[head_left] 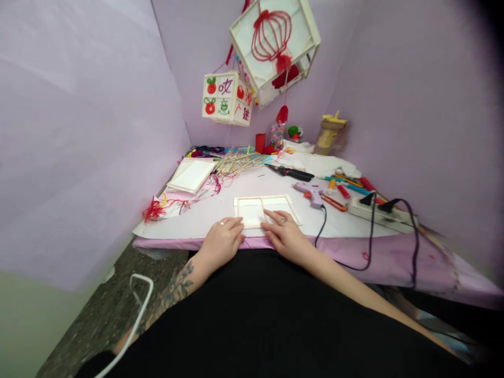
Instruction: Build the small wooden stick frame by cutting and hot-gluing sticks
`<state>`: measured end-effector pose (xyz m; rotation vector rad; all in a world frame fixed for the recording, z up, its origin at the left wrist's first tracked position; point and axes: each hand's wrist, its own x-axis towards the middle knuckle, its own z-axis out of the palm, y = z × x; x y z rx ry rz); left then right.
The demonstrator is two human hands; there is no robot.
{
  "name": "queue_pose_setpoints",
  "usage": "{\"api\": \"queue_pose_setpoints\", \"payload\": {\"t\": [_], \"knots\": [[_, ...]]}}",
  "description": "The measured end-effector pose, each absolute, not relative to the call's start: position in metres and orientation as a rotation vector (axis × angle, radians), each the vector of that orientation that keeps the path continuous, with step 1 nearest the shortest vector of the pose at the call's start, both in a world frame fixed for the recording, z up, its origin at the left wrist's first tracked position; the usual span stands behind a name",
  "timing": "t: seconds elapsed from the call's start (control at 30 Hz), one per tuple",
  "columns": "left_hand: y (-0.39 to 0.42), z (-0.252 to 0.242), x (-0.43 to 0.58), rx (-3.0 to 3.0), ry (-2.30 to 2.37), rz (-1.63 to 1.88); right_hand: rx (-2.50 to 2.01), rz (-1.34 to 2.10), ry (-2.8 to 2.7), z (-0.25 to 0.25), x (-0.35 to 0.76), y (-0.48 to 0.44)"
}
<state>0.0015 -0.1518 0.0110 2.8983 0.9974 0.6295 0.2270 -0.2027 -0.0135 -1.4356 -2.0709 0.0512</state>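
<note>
A flat rectangular frame of thin wooden sticks with white paper in it (252, 213) lies at the table's front edge, with a stick dividing it across the middle. My left hand (222, 239) rests at its left front corner, fingers stretched out and touching the edge. My right hand (286, 236) lies over its front right part, fingers extended and pressing lightly on the middle stick. Neither hand is wrapped round anything. Behind my right hand lies a lilac hot glue gun (311, 193) with a black cord.
Pliers (293, 173) and a bundle of sticks (240, 163) lie farther back. A white power strip (381, 214) with plugs sits at right. Stacked white panels (192, 175) and red yarn (154, 210) are at left. Two decorated box lanterns (226, 100) hang above.
</note>
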Motion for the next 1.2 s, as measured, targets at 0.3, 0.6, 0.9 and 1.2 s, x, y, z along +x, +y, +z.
{"api": "queue_pose_setpoints", "payload": {"t": [0.3,0.6,0.9,1.2], "knots": [[-0.15,0.038,0.019,2.987,1.007,0.303,-1.564,0.259,-2.055,-0.013,0.236,-0.19],[-0.142,0.048,0.023,3.061,0.993,0.152,-1.546,0.291,-2.013,-0.014,0.236,-0.194],[-0.151,0.025,0.012,2.955,0.944,0.488,-1.449,0.112,-1.99,-0.02,0.239,-0.201],[-0.149,0.03,0.017,2.98,1.026,0.367,-1.394,0.085,-2.155,-0.016,0.24,-0.2]]}}
